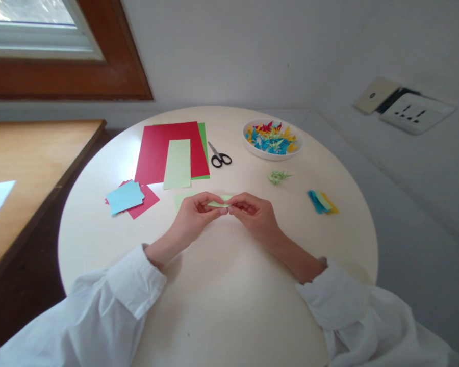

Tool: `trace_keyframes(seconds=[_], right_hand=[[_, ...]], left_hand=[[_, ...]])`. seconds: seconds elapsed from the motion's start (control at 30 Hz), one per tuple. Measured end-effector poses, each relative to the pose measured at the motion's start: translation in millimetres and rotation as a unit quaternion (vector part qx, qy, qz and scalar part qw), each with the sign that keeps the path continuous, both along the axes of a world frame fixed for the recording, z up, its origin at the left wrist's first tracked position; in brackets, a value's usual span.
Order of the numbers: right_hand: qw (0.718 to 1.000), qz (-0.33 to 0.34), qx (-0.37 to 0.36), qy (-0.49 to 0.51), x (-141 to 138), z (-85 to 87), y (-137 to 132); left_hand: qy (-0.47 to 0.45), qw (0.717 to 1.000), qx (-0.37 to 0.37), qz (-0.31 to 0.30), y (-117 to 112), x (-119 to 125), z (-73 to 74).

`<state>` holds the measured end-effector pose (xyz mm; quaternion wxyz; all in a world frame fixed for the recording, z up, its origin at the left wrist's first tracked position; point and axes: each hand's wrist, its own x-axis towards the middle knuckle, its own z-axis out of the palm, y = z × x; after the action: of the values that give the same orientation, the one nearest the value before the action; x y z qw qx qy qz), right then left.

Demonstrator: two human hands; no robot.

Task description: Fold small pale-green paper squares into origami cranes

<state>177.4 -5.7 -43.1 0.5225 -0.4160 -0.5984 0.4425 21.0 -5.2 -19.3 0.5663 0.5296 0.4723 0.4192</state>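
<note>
1. Above the middle of the round table (229, 300), two bare hands, the left hand (197, 211) and the right hand (257, 211), pinch one pale green slip (226, 197), thumbs and fingertips clamped on it.
2. Beyond them: one pair of scissors (218, 154), one dish (265, 155), one red sheet (153, 155), one green sheet (204, 148), one light green strip (177, 164).
3. Fingers cover part of the slip, so its folds are hard to read; a flat green piece (181, 201) lies half behind the left hand; red hides most of the green sheet.
4. Folded pieces (271, 145) overlap too much to count, as do the squares (125, 198) and small slips (321, 202); both sleeves (135, 283) are cut off below.
5. Smooth matte paper, a spiky green heap (278, 177), black looped handles, creased white cloth.
</note>
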Motion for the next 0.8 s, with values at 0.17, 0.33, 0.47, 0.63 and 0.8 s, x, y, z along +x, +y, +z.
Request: trace_keyframes(seconds=[0.17,0.33,0.47,0.63,0.8], right_hand=[[1.0,0.004,0.004,-0.007,0.4,1.3,-0.8],[0.999,0.004,0.027,-0.019,1.2,0.2,-1.4],[0.999,0.0,0.031,-0.019,0.3,0.0,-0.7],[1.0,-0.012,0.014,-0.002,-1.5,0.4,0.0],[1.0,-0.02,0.001,-0.017,-0.8,1.5,-0.2]], left_hand=[[0.0,1.0,0.003,0.001,-0.7,0.5,0.1],[-0.017,1.0,0.002,0.003,-0.2,0.9,0.6],[-0.035,0.999,-0.009,0.006,-0.6,1.9,1.7],[-0.066,0.998,-0.021,0.005,-0.6,3.0,0.0],[-0.081,0.996,-0.036,-0.008,0.9,2.8,-5.7]])
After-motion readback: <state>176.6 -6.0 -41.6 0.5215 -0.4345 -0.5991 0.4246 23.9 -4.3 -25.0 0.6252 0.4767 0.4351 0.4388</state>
